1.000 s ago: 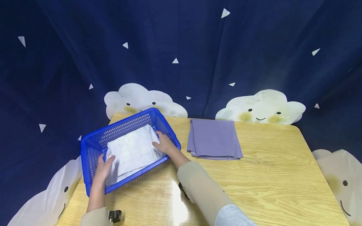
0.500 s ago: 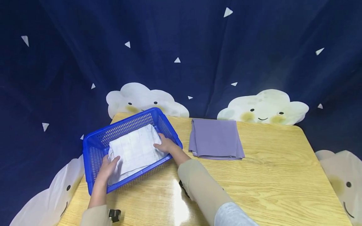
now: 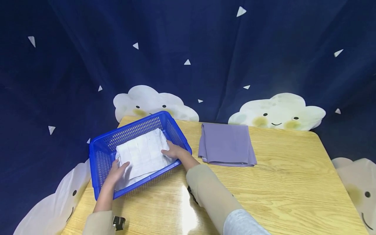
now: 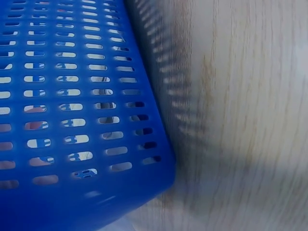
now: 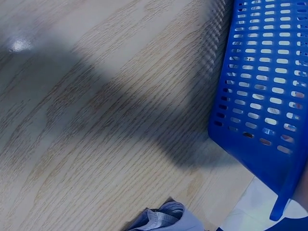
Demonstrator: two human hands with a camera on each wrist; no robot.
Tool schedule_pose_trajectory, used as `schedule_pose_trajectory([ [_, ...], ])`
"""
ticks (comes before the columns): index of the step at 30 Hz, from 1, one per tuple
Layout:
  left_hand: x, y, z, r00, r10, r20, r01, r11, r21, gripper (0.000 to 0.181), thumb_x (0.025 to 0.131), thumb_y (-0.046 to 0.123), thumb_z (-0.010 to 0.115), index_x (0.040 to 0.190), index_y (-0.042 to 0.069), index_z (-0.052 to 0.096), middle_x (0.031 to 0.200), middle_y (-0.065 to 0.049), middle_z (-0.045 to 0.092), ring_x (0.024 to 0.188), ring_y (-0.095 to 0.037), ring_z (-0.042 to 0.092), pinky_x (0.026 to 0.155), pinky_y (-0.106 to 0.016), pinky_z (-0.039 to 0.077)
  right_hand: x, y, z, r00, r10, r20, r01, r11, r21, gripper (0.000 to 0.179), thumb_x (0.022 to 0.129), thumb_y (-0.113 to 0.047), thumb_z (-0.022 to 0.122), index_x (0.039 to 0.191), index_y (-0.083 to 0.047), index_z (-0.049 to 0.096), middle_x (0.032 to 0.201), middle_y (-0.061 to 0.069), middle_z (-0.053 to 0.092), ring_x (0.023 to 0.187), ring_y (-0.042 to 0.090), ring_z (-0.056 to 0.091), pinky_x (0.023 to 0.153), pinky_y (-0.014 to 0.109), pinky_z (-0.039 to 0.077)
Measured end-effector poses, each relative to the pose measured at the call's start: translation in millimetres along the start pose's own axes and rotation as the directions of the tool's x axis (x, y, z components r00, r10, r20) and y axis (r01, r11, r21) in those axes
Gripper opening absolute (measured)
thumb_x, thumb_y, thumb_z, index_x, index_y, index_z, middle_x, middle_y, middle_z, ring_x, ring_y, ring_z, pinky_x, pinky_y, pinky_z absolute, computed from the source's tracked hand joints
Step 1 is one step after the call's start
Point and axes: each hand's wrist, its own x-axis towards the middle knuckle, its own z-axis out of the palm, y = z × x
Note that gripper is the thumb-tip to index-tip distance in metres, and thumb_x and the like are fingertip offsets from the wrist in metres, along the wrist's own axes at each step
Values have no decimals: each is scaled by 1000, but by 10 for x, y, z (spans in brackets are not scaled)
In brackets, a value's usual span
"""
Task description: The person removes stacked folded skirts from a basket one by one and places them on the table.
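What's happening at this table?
A person has both hands in a blue basket, at opposite ends of a folded white cloth: left hand at one end, right hand at the other. Some fingers are hidden, so I can't tell how firmly it's held. The basket sits on the wooden table. A folded purple cloth lies beside it, untouched.

We can make out no readable text, label, brand, number or sign anywhere in the head view or in either wrist view.
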Motion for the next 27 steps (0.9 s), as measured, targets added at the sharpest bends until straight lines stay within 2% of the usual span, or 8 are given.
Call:
schedule_pose_trajectory([
  [7,7,7,5,999,-2,51,4,999,-44,80,95,32,39,138,-14,-9,142,-39,-4,132,-49,-1,109,-54,4,8,21,-5,999,-9,42,9,1000,2,67,95,-36,42,146,-5,13,151,14,16,137,29,17,112,37,16],
  [13,26,-4,4,998,-14,58,18,998,-65,81,94,32,41,138,-13,-10,142,-38,-5,132,-48,-2,109,-53,4,11,22,-1,998,1,57,-2,1000,26,69,94,-39,43,146,-6,13,151,13,15,138,27,15,112,37,15],
  [19,27,-11,0,998,-11,66,20,992,-124,81,94,30,42,139,-11,-12,144,-35,-8,133,-46,-5,109,-53,2,16,21,6,998,-9,63,7,999,32,72,93,-40,45,146,-4,12,151,14,15,138,27,15,112,36,16],
  [24,38,3,-1,997,-20,77,35,980,-194,81,94,29,43,140,-8,-13,145,-32,-11,134,-44,-7,110,-52,2,28,23,-3,996,-28,79,25,999,48,73,93,-38,45,146,-3,10,151,15,13,138,27,13,112,35,15],
  [27,55,3,3,996,-41,83,63,960,-274,81,93,28,43,141,-6,-13,145,-31,-13,134,-46,-6,109,-54,4,41,38,-9,997,-26,74,20,997,77,73,93,-39,46,146,-3,10,151,15,14,138,28,13,112,36,15],
])
